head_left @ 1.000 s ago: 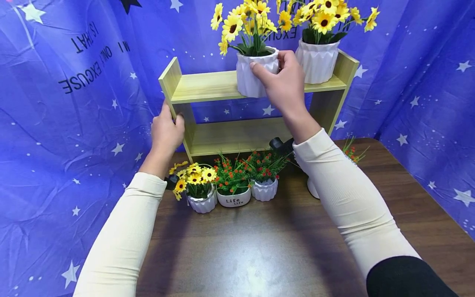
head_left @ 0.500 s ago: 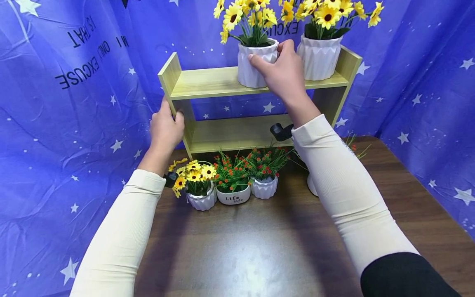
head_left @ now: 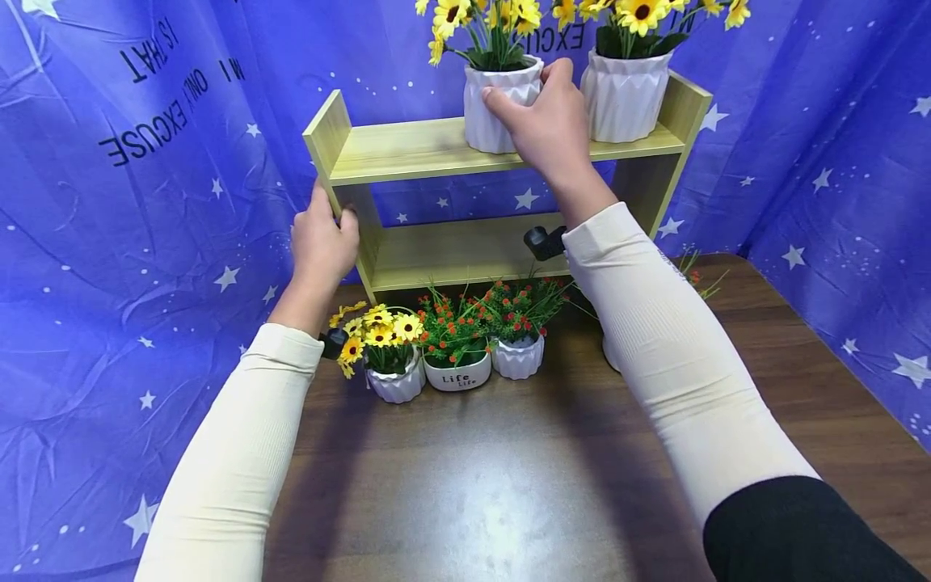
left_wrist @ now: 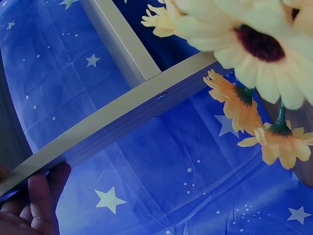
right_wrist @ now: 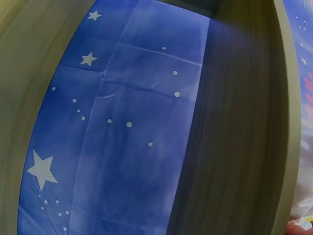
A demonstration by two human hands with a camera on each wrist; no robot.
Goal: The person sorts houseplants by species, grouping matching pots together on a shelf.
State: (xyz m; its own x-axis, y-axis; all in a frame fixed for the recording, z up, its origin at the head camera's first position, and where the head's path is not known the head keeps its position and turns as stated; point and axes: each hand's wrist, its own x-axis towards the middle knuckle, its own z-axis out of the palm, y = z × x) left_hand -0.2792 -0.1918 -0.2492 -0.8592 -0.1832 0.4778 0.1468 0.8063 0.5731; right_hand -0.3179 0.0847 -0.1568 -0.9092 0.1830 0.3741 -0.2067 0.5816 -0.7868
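Note:
In the head view, my right hand (head_left: 554, 121) holds a white fluted pot (head_left: 487, 113) of yellow daisy-like flowers (head_left: 502, 24) by its right side, thumb in front. The pot is upright on the top board of a light wooden shelf (head_left: 407, 149); whether it bears its full weight there I cannot tell. My left hand (head_left: 323, 242) grips the shelf's left side panel (head_left: 329, 137). In the left wrist view, the left fingers (left_wrist: 41, 196) lie against that panel. The right wrist view shows mostly shelf boards, with a bit of hand at the lower right corner.
Another white pot (head_left: 625, 97) of yellow flowers stands at the top board's right end. Before the shelf, on the brown table (head_left: 465, 477), are a yellow-flower pot (head_left: 396, 384), a "Life" planter (head_left: 457, 376) and a red-flower pot (head_left: 518, 357). A starry blue curtain (head_left: 182, 283) hangs behind.
The right hand has moved the held pot back from the top board's front edge, further onto the board. My left hand keeps its grip on the side panel. The head view has tilted slightly downward.

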